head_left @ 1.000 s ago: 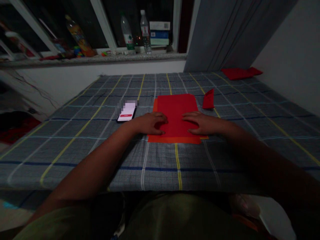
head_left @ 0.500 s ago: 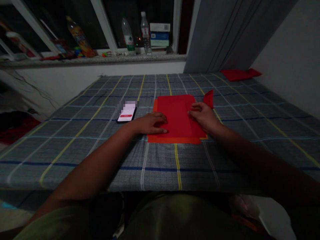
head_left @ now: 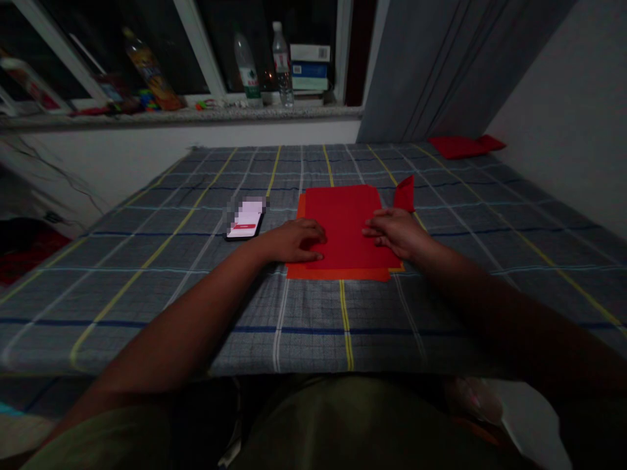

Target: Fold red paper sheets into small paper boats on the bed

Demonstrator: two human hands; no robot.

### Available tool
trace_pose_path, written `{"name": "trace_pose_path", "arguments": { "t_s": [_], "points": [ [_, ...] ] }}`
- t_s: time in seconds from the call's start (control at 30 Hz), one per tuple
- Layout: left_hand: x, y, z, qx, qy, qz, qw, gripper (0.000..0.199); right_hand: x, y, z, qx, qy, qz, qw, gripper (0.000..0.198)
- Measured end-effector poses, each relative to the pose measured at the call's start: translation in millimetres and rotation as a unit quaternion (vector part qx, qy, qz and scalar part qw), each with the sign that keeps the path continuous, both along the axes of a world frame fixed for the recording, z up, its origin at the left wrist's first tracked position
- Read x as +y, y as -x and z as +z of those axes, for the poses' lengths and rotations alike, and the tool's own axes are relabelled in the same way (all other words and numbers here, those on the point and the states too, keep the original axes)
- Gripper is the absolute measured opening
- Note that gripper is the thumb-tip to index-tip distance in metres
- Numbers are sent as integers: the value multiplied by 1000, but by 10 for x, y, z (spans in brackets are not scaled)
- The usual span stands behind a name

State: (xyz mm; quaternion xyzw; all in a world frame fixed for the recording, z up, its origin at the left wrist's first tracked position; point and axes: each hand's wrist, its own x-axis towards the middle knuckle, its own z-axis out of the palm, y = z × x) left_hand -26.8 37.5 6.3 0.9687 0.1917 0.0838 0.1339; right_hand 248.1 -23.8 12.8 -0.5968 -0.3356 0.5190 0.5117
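Note:
A red sheet of paper (head_left: 343, 228) lies flat, with orange paper (head_left: 337, 275) showing from under its left and near edges. My left hand (head_left: 296, 240) rests on its left side, fingers stretched out and thumb apart. On the right side is my right hand (head_left: 392, 230), its fingers extended loosely over the paper and slightly bent. Nothing shows gripped in either hand. Just beyond my right hand stands a small folded red paper piece (head_left: 405, 194) with a pointed top.
A lit phone (head_left: 245, 219) lies to the left on the checked cloth (head_left: 186, 294). Farther back at the right is more red paper (head_left: 458, 147). Plastic bottles (head_left: 283, 68) and a stack of boxes (head_left: 309, 70) stand on the windowsill (head_left: 323, 113).
My right hand has shifted slightly left and toward me over the red paper, its fingers straighter. The paper's right part, with a visible edge before, now looks even. My left hand stays put.

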Motion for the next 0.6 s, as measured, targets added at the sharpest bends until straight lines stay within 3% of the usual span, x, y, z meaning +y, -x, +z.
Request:
{"name": "trace_pose_path", "arguments": {
  "t_s": [0.4, 0.5, 0.6],
  "points": [
    [5, 6, -14, -16, 4, -9, 1000, 37, 129, -131, -79, 71, -6, 57, 996, 17],
    [1, 7, -9, -18, 14, -8, 1000, 36, 151, -130, -118, 29, -33, 80, 996, 16],
    [-4, 4, -4, -19, 24, -4, 1000, 35, 185, -133, -160, -94, -76, 93, 988, 10]
  ]
}}
